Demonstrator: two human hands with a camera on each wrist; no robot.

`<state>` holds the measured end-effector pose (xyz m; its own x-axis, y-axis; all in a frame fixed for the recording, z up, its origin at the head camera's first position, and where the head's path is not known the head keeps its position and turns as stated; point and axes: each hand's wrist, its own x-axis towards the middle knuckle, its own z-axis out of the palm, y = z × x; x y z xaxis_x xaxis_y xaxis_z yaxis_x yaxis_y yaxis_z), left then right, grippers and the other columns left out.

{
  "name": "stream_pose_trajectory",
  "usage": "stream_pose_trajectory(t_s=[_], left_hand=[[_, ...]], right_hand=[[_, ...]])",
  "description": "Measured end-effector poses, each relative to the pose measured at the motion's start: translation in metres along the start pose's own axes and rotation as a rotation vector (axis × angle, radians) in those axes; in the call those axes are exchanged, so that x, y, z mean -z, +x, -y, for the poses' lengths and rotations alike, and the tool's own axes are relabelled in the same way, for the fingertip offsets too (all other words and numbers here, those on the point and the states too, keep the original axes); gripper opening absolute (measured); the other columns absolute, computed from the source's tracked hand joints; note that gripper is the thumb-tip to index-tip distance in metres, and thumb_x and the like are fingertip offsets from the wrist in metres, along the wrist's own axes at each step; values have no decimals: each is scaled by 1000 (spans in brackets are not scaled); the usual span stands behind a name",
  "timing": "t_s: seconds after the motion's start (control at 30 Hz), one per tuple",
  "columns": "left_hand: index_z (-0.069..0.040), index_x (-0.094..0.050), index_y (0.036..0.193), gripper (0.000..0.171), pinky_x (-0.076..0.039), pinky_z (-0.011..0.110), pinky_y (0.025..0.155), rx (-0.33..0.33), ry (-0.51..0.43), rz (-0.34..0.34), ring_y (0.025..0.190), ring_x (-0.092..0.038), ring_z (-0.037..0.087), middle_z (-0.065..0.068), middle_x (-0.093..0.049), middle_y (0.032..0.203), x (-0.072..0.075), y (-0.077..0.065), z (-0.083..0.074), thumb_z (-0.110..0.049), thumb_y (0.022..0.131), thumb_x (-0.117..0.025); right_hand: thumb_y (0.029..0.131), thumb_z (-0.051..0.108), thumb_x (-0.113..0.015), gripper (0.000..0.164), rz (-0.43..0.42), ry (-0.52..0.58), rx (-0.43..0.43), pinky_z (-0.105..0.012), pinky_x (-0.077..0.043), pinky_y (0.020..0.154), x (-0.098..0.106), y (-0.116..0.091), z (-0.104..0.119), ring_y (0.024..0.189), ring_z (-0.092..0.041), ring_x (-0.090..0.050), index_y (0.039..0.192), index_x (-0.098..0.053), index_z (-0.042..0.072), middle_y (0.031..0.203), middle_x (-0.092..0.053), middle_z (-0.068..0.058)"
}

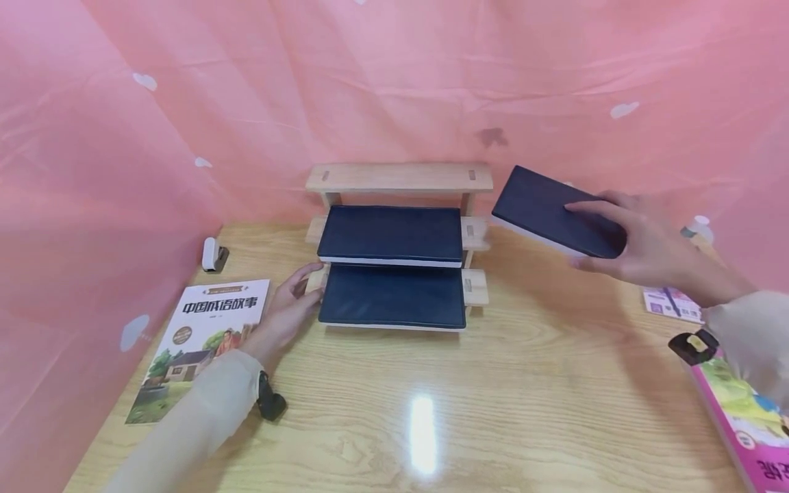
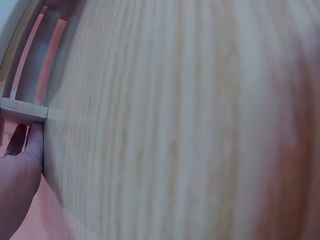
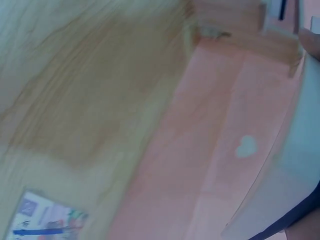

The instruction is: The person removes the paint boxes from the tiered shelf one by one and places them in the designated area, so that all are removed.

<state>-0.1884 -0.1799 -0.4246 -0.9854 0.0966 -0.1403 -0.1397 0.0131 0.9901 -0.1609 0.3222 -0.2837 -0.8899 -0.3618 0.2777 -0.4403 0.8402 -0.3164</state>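
The held book [image 1: 542, 209] looks matt, the rack [image 1: 401, 178] smooth wood, the tabletop [image 1: 364, 404] glossy.

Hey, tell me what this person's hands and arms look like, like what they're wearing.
The left hand and right hand are bare. Off-white long sleeves cover the forearms. A black wrist device sits at each cuff; the right one shows a small pale-yellow patch.

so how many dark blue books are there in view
3: the upper book and lower book on the wooden rack, and a third book in the right hand. More could be hidden underneath.
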Motion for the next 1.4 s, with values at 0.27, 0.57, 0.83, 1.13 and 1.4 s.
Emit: stream_pose_trajectory(t_s=[0.27, 0.57, 0.83, 1.13, 1.4], left_hand=[[-23, -48, 129, 49, -49, 25, 83, -15, 15, 0, 113, -49, 19, 8, -48, 130, -1, 0, 2, -3, 85, -55], [-27, -49, 128, 48, -48, 27, 84, -10, 59, -3, 119, -44, 18, 2, -44, 134, -3, 1, 3, -7, 84, -58], [-30, -51, 125, 48, -36, 36, 99, 6, 116, -37, 129, -33, 16, -5, -39, 139, -2, -2, 6, -9, 83, -60], [-31, -52, 123, 46, -34, 35, 101, 22, 142, -62, 128, -33, 16, -3, -40, 138, -1, -4, 4, -12, 82, -61], [-34, -51, 124, 46, -22, 39, 107, 31, 196, -73, 133, -24, 18, -6, -32, 143, -1, -6, 1, -17, 82, -62]], right_hand=[[60, 37, -81, 79, 32, -9, 3, -58, -26, 80, -25, -9, -33, 109, -44, -34, 130, -47, 27, 131, -37, -18], [62, 40, -80, 78, 129, 35, -111, -65, -22, 85, -55, -14, -60, 116, -49, -28, 130, -45, 24, 134, -34, -21], [58, 47, -80, 77, 131, 11, -74, -64, -24, 86, -77, -14, -81, 114, -49, -31, 125, -51, 21, 131, -37, -21], [59, 50, -78, 76, 158, -10, -83, -60, -26, 85, -86, -11, -85, 110, -48, -34, 125, -51, 22, 129, -39, -22], [59, 50, -78, 75, 159, -13, -61, -59, -28, 84, -90, -12, -90, 109, -47, -36, 125, -51, 23, 127, -39, -23]])
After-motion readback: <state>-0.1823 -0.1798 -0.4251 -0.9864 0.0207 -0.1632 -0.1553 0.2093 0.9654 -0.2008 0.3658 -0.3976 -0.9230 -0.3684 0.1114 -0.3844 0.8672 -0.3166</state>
